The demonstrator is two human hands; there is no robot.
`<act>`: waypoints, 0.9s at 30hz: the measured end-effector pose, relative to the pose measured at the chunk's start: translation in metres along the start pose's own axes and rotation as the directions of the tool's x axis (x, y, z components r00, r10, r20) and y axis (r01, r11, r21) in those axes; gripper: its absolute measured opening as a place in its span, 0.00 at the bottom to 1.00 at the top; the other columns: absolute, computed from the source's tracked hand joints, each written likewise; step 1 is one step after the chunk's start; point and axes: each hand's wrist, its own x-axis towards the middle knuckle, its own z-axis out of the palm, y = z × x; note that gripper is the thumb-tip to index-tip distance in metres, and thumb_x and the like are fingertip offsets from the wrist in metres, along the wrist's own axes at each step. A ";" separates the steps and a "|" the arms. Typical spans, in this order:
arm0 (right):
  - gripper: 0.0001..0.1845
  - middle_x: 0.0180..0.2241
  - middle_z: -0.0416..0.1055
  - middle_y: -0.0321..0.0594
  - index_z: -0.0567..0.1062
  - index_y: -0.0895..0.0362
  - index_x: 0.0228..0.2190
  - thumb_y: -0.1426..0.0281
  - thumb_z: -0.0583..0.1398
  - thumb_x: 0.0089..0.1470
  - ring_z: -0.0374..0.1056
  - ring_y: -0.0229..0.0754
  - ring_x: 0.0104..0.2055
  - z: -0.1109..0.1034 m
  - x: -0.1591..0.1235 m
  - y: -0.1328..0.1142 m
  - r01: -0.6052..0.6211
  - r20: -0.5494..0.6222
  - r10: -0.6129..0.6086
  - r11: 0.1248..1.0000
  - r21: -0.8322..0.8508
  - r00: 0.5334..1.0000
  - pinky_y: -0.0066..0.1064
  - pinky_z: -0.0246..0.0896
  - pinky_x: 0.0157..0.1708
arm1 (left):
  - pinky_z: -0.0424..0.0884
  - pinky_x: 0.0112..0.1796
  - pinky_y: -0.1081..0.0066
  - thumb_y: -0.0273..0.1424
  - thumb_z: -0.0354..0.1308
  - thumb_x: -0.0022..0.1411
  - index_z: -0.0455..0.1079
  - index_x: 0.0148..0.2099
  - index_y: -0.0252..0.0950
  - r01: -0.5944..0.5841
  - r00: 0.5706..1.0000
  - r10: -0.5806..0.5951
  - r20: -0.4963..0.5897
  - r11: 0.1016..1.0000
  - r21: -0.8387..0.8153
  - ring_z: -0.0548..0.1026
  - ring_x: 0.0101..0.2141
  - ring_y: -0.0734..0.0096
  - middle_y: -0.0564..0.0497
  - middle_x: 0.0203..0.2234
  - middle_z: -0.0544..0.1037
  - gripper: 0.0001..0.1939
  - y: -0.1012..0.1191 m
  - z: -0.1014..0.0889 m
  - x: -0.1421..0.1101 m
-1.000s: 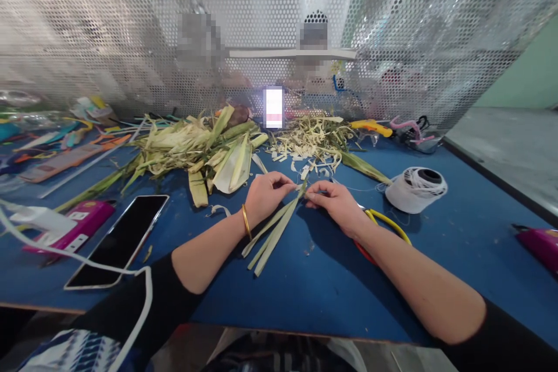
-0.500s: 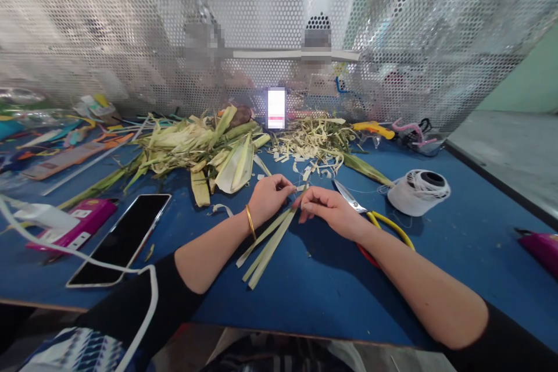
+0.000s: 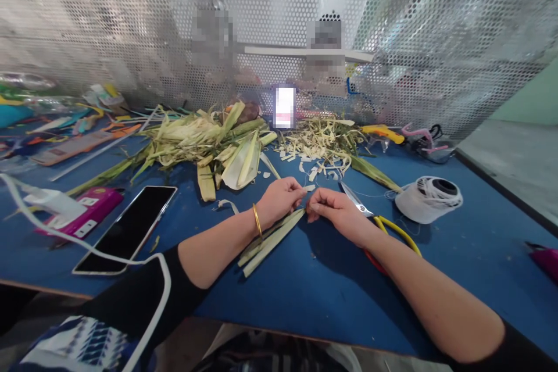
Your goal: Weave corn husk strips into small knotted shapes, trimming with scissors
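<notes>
My left hand (image 3: 285, 199) has its thumb and fingers pinched on pale green husk strips (image 3: 275, 243). A short cream end pokes out past the fingertips. The long ends of these strips fan down to the lower left, partly under my left wrist. Close beside it, my right hand (image 3: 330, 210) is closed in a pinch at the upper tip of the strips; what its fingertips grip is too small to make out. Scissors (image 3: 389, 225) with yellow and red handles lie partly beneath my right forearm. White thread runs from a spool (image 3: 427, 200) toward my hands.
Behind my hands lie a heap of husks (image 3: 187, 139) and a pile of cut scraps (image 3: 318, 142). At left are a phone (image 3: 126, 231), a purple power strip (image 3: 82, 215) and a white cable (image 3: 163, 285). A perforated metal screen (image 3: 270, 6) stands at the back.
My view has shifted slightly, so most things appear farther right. My left hand has turned a little and the strips' lower ends have swung, now lying closer together beneath my left wrist.
</notes>
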 end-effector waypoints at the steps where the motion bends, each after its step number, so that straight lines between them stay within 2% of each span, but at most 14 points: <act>1: 0.10 0.24 0.68 0.33 0.67 0.56 0.23 0.64 0.59 0.51 0.67 0.37 0.27 0.000 0.000 0.001 -0.004 0.002 0.004 1.000 0.002 1.000 0.31 0.61 0.32 | 0.54 0.17 0.79 0.23 0.53 0.57 0.60 0.25 0.35 -0.001 1.000 0.001 -0.008 1.000 0.018 0.58 0.13 0.83 0.61 0.11 0.62 0.09 -0.001 0.000 0.001; 5: 0.10 0.25 0.69 0.34 0.69 0.57 0.24 0.64 0.60 0.50 0.67 0.37 0.28 0.000 0.000 0.002 -0.011 0.001 0.011 1.000 -0.014 1.000 0.32 0.61 0.34 | 0.54 0.17 0.79 0.25 0.54 0.56 0.61 0.25 0.35 -0.019 0.999 0.021 -0.038 0.998 0.057 0.59 0.14 0.83 0.60 0.12 0.65 0.08 -0.002 -0.002 0.001; 9: 0.10 0.27 0.69 0.35 0.71 0.56 0.24 0.63 0.61 0.49 0.67 0.37 0.30 -0.001 0.000 0.000 -0.027 -0.045 0.028 0.999 0.019 0.999 0.33 0.62 0.37 | 0.59 0.21 0.79 0.30 0.56 0.55 0.64 0.26 0.34 -0.059 0.998 0.060 -0.032 0.998 0.027 0.64 0.17 0.81 0.56 0.18 0.71 0.07 -0.002 -0.005 0.001; 13: 0.11 0.30 0.70 0.37 0.71 0.56 0.21 0.63 0.62 0.47 0.66 0.39 0.34 0.001 0.000 -0.003 0.024 -0.106 -0.024 1.000 -0.003 0.994 0.33 0.61 0.39 | 0.65 0.28 0.76 0.32 0.61 0.50 0.69 0.27 0.34 -0.158 0.979 0.159 -0.128 0.987 0.019 0.68 0.25 0.78 0.54 0.22 0.73 0.07 -0.002 -0.004 0.001; 17: 0.10 0.26 0.69 0.36 0.70 0.55 0.22 0.64 0.60 0.50 0.66 0.39 0.33 0.002 -0.001 -0.005 0.041 -0.068 -0.042 0.999 -0.015 0.997 0.34 0.61 0.39 | 0.66 0.33 0.73 0.32 0.62 0.49 0.70 0.25 0.34 -0.223 0.970 0.220 -0.100 0.975 -0.013 0.69 0.28 0.75 0.53 0.24 0.73 0.08 0.001 -0.001 -0.002; 20: 0.10 0.25 0.67 0.35 0.69 0.55 0.22 0.64 0.59 0.51 0.64 0.38 0.31 0.002 -0.002 -0.007 0.075 -0.131 -0.084 0.995 -0.067 0.988 0.32 0.59 0.37 | 0.67 0.37 0.72 0.31 0.61 0.49 0.69 0.22 0.34 -0.273 0.956 0.271 -0.111 0.962 -0.006 0.70 0.32 0.73 0.52 0.26 0.74 0.08 0.004 0.000 -0.006; 22: 0.11 0.29 0.67 0.36 0.70 0.55 0.21 0.64 0.60 0.50 0.63 0.39 0.33 0.002 -0.002 -0.008 0.113 -0.175 -0.129 0.989 -0.097 0.976 0.31 0.59 0.37 | 0.67 0.40 0.70 0.31 0.61 0.49 0.69 0.22 0.35 -0.290 0.949 0.287 -0.132 0.957 -0.007 0.71 0.34 0.72 0.51 0.28 0.74 0.08 0.005 0.000 -0.008; 24: 0.11 0.31 0.68 0.37 0.70 0.55 0.21 0.63 0.60 0.50 0.64 0.39 0.35 0.002 -0.002 -0.009 0.117 -0.146 -0.126 0.991 -0.066 0.981 0.32 0.60 0.39 | 0.67 0.43 0.69 0.30 0.62 0.50 0.69 0.22 0.35 -0.293 0.946 0.288 -0.150 0.956 -0.012 0.71 0.36 0.71 0.50 0.30 0.75 0.07 0.006 -0.001 -0.008; 27: 0.11 0.27 0.69 0.36 0.70 0.55 0.22 0.62 0.61 0.49 0.66 0.39 0.32 0.005 -0.003 -0.009 0.054 -0.046 -0.052 0.998 0.043 0.998 0.34 0.62 0.38 | 0.68 0.44 0.68 0.29 0.62 0.49 0.70 0.22 0.35 -0.245 0.962 0.237 -0.137 0.968 -0.048 0.72 0.37 0.70 0.50 0.33 0.76 0.07 0.005 0.000 -0.007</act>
